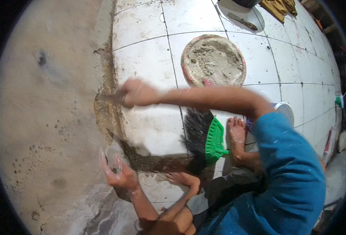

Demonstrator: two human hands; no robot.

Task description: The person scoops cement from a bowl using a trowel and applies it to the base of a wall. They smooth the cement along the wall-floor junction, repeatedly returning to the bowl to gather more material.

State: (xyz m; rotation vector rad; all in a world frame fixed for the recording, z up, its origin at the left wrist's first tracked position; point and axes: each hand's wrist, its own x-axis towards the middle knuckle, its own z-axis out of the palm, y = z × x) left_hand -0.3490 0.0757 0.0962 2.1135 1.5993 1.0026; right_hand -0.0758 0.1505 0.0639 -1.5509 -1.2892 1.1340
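My right hand [138, 93], smeared by motion, is closed on a flat-bladed tool [113, 97] whose exact kind is too blurred to tell. Its blade meets the rough, mortar-filled joint [107, 113] between the bare grey-brown cement surface [55, 117] and the white tiles [145, 66]. Lower down by the same joint, my left hand [122, 174] is raised palm up, its fingers bent, apart and coated in pale mortar. A round basin [244, 64] of wet grey mortar [214, 58] sits on the tiles beyond my right forearm.
A green broom head [214, 141] with black bristles lies between my feet [236, 131]. Next to it, partly behind my right arm, stands a tub with a white lid [284, 111]. Farther back are a long, dirty tool [242, 21] and a brown cloth [276, 8].
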